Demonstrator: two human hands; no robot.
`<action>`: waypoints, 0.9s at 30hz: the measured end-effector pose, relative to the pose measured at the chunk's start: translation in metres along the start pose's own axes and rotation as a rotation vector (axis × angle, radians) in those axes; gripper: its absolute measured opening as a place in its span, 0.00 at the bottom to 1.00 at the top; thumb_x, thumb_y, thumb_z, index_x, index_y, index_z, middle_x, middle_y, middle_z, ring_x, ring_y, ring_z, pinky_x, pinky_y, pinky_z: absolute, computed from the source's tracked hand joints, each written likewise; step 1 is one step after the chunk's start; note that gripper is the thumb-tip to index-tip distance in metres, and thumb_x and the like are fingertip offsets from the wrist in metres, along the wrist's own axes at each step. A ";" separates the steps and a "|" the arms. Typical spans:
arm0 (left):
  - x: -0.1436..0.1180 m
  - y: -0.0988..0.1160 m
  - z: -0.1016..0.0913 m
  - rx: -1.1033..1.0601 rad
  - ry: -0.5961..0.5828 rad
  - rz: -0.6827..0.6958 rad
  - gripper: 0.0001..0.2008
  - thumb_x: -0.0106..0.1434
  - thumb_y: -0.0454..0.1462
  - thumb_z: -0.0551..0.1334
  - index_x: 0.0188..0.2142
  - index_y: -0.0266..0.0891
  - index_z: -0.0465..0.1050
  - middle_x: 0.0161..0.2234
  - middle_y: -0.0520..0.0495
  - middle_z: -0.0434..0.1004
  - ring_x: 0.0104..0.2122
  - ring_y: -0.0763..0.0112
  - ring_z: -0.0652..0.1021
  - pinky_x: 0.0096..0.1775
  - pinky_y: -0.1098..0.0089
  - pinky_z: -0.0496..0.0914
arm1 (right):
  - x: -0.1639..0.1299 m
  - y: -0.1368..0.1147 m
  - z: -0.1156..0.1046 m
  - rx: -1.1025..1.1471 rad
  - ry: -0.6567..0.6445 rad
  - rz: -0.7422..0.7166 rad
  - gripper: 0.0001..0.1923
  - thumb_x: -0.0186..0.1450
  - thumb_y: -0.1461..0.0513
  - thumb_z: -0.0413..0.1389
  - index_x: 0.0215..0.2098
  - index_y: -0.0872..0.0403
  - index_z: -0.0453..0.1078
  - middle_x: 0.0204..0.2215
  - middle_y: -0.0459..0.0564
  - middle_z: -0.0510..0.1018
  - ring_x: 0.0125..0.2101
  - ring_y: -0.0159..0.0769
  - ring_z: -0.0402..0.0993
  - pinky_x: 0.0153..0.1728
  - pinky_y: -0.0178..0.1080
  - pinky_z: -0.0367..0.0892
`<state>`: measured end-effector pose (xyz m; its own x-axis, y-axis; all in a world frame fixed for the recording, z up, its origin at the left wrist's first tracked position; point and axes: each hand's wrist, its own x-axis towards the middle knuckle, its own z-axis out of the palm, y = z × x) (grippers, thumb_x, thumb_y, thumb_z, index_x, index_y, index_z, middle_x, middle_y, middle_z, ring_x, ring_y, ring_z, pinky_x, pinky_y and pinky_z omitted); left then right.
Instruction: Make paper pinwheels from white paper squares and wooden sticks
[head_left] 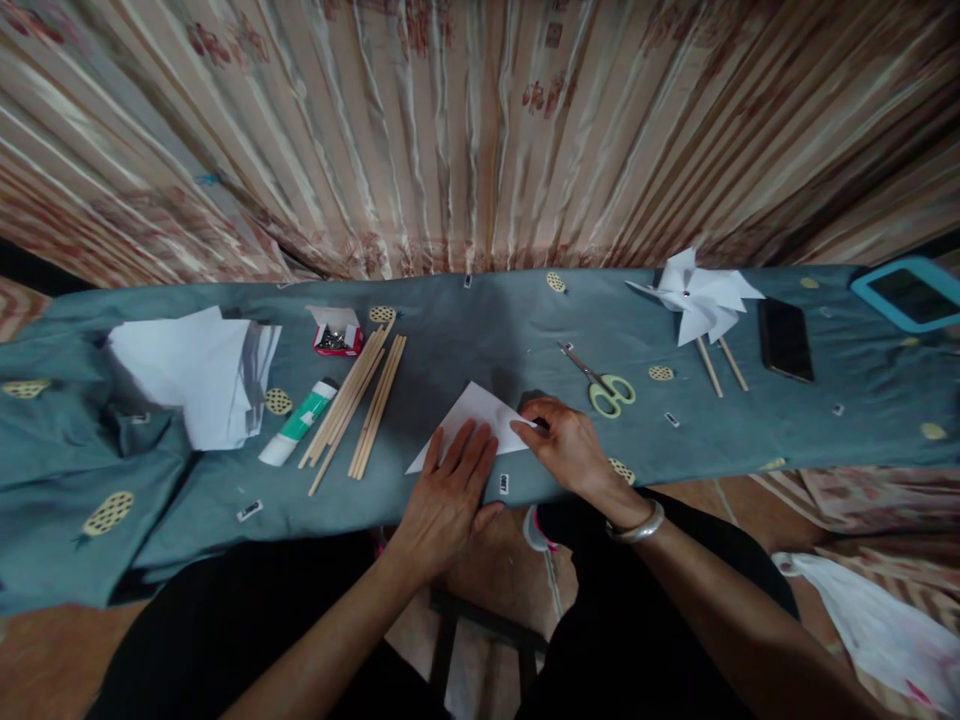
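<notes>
Head view: a white paper triangle [472, 418] lies near the front edge of the cloth-covered table [480, 330], just in front of the person. The left hand [450, 490] lies flat on its lower left part, fingers slightly spread, apparently to keep the sheet from sliding. The right hand [566, 445] pinches the triangle's right corner with its fingertips, as if pressing a crease.

Scissors [604, 385] lie just beyond the right hand. Wooden sticks [360, 400] and a glue stick [298, 422] lie left of the paper, finished pinwheels [697, 300] toward the back right edge.
</notes>
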<state>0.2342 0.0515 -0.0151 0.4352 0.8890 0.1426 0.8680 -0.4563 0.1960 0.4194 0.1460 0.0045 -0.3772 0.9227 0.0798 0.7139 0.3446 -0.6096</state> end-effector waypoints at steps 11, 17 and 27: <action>-0.001 0.000 0.003 0.018 -0.001 -0.003 0.34 0.67 0.52 0.52 0.64 0.32 0.55 0.65 0.35 0.59 0.66 0.50 0.58 0.64 0.46 0.51 | -0.005 0.000 0.004 -0.084 0.061 -0.102 0.05 0.64 0.60 0.58 0.37 0.53 0.71 0.36 0.52 0.78 0.36 0.42 0.75 0.40 0.42 0.69; 0.000 0.000 0.003 0.037 0.003 0.013 0.33 0.67 0.52 0.52 0.63 0.31 0.57 0.64 0.35 0.60 0.65 0.49 0.58 0.64 0.47 0.52 | -0.016 -0.003 0.013 -0.107 0.120 -0.182 0.25 0.64 0.56 0.58 0.57 0.57 0.64 0.55 0.61 0.72 0.54 0.53 0.68 0.54 0.54 0.65; -0.008 -0.004 -0.003 0.038 0.001 0.007 0.32 0.67 0.50 0.55 0.63 0.31 0.58 0.65 0.35 0.60 0.65 0.50 0.60 0.64 0.50 0.54 | -0.026 0.009 0.012 -0.043 0.059 -0.096 0.29 0.65 0.56 0.56 0.61 0.59 0.61 0.61 0.64 0.66 0.61 0.52 0.61 0.59 0.55 0.59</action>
<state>0.2267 0.0458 -0.0142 0.4408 0.8859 0.1446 0.8734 -0.4605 0.1585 0.4284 0.1235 -0.0121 -0.4109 0.8931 0.1833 0.7012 0.4381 -0.5625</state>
